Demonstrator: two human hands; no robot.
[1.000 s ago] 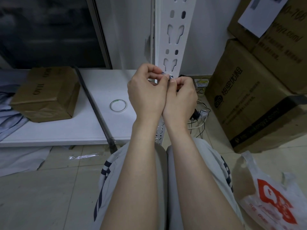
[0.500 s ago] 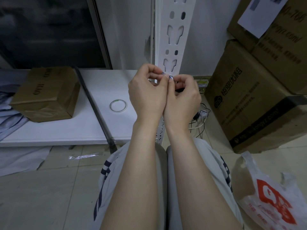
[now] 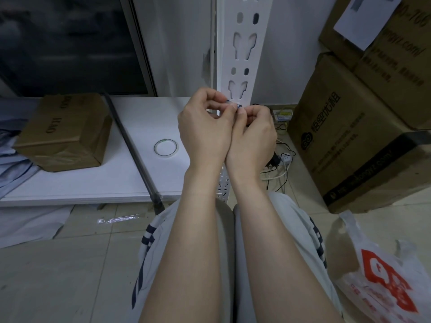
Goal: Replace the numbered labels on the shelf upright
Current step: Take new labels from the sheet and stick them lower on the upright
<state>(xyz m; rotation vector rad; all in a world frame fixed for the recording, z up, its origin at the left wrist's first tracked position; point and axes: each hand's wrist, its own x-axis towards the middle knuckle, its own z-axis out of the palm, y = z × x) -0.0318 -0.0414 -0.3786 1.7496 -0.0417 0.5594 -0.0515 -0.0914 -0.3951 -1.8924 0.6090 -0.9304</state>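
From the head view we look down along two bare forearms to the left hand (image 3: 205,129) and the right hand (image 3: 253,136), which are raised side by side with the heels of the palms touching; both have their fingers curled in, and the thumb and fingertips of each meet on a small dark-blue label (image 3: 238,106), pinching it between the two hands; so little of it shows that we cannot read any number on it; the label sits right at the face of the white shelf upright (image 3: 243,54), low on the visible stretch, just under one of its keyhole slots, though we cannot tell whether it is stuck to the metal or only held against it; to the left of the hands a white shelf board (image 3: 93,183) lies low over the floor, and on it we see a roll of clear tape (image 3: 166,148) lying flat near the left wrist, a dark rod (image 3: 133,148) running diagonally across the board, and a small cardboard box (image 3: 63,131) well apart at the far left; to the right stand stacked large cartons (image 3: 349,141), with a power strip and cables (image 3: 283,159) on the floor between them and the upright; a white plastic bag with red print (image 3: 384,283) lies at the lower right.
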